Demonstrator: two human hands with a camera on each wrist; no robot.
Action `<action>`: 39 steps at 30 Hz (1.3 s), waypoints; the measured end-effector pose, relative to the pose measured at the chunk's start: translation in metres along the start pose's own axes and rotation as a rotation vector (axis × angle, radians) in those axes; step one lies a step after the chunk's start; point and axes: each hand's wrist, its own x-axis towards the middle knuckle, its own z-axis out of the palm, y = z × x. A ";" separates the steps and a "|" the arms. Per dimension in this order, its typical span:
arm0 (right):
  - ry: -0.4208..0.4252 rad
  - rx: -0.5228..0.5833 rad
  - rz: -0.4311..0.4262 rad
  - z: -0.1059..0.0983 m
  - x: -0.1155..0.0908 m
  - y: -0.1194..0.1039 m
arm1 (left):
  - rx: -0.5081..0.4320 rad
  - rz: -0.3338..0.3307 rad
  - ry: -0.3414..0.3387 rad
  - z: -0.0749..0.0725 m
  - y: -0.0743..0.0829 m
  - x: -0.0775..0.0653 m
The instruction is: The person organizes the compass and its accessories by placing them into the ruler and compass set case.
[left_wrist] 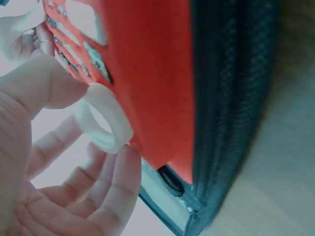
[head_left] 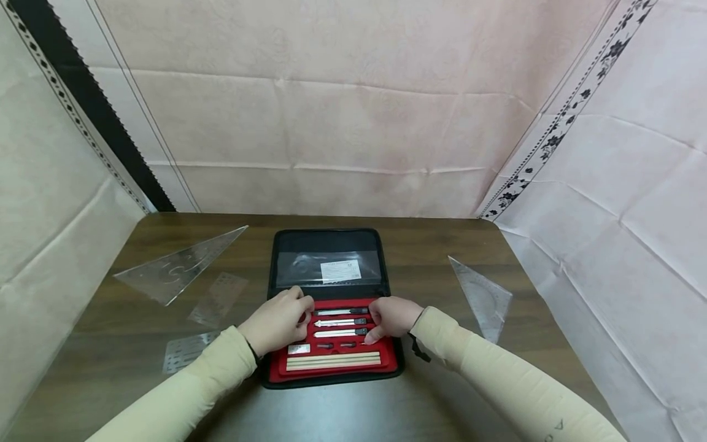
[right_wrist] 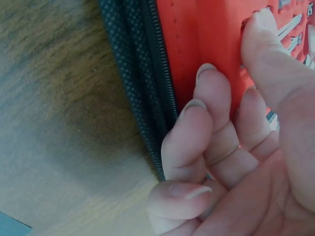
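A black zip case (head_left: pixel 328 239) lies unfolded on the table, with a red tray (head_left: pixel 278 367) in its near half. Metal drawing tools (head_left: pixel 339 333), small dark parts and several pale sticks (head_left: pixel 331 361) fill its slots. At the tray's left side, my left hand (head_left: pixel 284 320) pinches a white ring (left_wrist: pixel 104 118) between thumb and fingertips. My right hand (head_left: pixel 393 316) is at the tray's right side. Its thumb (right_wrist: pixel 268 44) presses at a slot, while the other fingers lie loosely bent near the tray's edge, apart from the thumb.
A large clear set square (head_left: pixel 177 264) and two clear templates, one a thin sheet (head_left: pixel 219 299) and one with cutouts (head_left: pixel 185 353), lie left of the case. Another clear set square (head_left: pixel 485 301) lies on the right. Pale cloth (head_left: pixel 331 123) hangs behind the table.
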 end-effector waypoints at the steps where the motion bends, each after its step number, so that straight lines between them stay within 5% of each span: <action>1: -0.001 0.000 -0.002 0.000 0.000 0.000 | -0.008 -0.002 -0.004 -0.001 0.000 0.000; 21: -0.009 0.018 -0.024 -0.007 0.000 0.000 | 0.123 0.057 0.003 -0.009 0.008 0.004; 27: -0.013 0.016 -0.018 -0.007 0.001 0.003 | -0.014 0.045 -0.023 -0.010 0.001 0.003; 33: -0.014 0.023 -0.013 -0.005 0.002 0.003 | -0.278 -0.078 -0.090 -0.009 -0.016 0.006; 39: -0.020 0.043 -0.009 -0.002 0.003 0.004 | -0.298 -0.130 -0.117 -0.010 -0.021 0.008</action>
